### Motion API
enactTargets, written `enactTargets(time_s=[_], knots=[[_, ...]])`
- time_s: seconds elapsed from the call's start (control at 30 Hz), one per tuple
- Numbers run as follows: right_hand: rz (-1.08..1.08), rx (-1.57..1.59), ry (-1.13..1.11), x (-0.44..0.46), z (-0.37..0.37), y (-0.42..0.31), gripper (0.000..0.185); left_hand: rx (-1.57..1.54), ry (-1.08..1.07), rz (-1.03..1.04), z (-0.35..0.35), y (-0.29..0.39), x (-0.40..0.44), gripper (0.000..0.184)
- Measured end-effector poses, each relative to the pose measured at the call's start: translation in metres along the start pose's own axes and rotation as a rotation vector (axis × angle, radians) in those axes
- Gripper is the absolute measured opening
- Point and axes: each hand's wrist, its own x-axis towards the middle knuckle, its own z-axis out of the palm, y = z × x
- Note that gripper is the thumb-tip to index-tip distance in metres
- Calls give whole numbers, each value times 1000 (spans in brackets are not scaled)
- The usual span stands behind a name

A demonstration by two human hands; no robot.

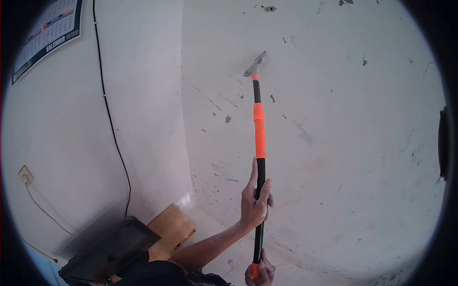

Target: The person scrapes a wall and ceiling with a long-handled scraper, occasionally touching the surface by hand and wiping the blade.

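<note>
**Long-handled tool (261, 167) raised to a marked wall (343, 143)**

The black-and-orange shaft stands nearly upright at centre, its grey head (255, 66) at the far end. The left hand (254, 206) is wrapped around the black middle section; the right hand (266, 273), nearer, grips the orange lower part at the view's edge. Whether the head touches the wall cannot be judged from this angle. Work appears to be under way: dark chips (228, 118) and scuffs (303, 132) remain left and right of the head, and no finished area can be distinguished.
</note>
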Motion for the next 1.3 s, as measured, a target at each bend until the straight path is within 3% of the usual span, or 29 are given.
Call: enactTargets(time_s=[0.23,0.27,0.3,0.43,0.47,0.5,0.57,0.63,0.7,0.73,0.87,1.0,1.2,1.3], knots=[[-32,37,-27,17,-24,35,40,-7,1,-45,-3,1,6,72],[-37,0,-105,24,-37,30,27,-13,21,-16,1,-7,8,72],[-39,-39,-183,30,-50,26,56,-19,45,12,6,-16,9,72],[29,-78,-34,23,-45,3,57,-18,50,5,13,-25,5,73],[27,-71,-34,16,-41,5,57,7,50,-26,13,-21,-3,73],[-22,-8,-97,10,-37,8,34,11,50,-25,9,-26,-10,73],[-126,13,-207,5,-47,27,42,11,44,35,4,-41,-20,72],[19,45,-103,8,-28,10,43,2,62,50,2,-37,-11,71],[-54,-107,-133,35,-18,-5,42,38,56,96,-1,-18,15,70],[-125,-249,-159,49,-9,-13,60,26,70,13,-2,4,34,70],[12,-165,-112,90,58,-66,60,4,80,72,-15,66,97,71],[73,-75,-138,87,89,-59,58,-3,75,130,-35,71,102,68],[185,-72,-53,38,18,-28,57,16,157,-8,-26,7,33,68],[132,-175,-66,14,-7,-18,61,39,170,-35,-19,-21,2,69]])
